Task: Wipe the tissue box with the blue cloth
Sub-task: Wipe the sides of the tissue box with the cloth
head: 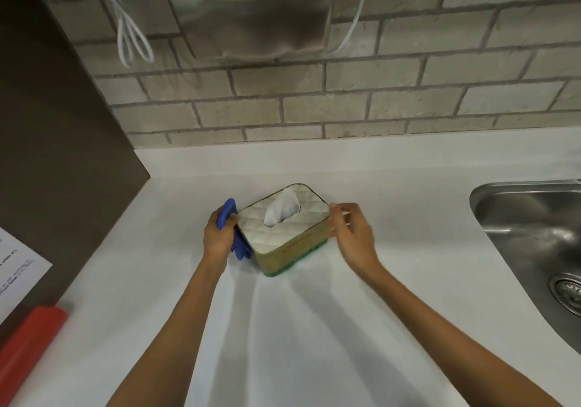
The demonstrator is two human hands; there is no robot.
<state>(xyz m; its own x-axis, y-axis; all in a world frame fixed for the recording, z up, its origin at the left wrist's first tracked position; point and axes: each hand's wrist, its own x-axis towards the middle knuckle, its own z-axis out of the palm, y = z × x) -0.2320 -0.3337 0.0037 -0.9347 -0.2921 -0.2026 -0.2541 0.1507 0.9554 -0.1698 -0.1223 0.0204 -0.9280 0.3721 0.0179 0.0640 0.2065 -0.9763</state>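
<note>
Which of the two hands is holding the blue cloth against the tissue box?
The left hand: it presses the blue cloth to the left side of the tissue box. The right hand holds nothing, only steadying the opposite end.

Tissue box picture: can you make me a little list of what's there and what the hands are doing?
place: white counter below a brick wall
tissue box: on the counter, a white tissue poking out of its top
blue cloth: pressed against the box's left side
left hand: holding the cloth
right hand: fingers touching the box's right end
sink: metal, at the right
red thing: bottom left, blurry
</note>
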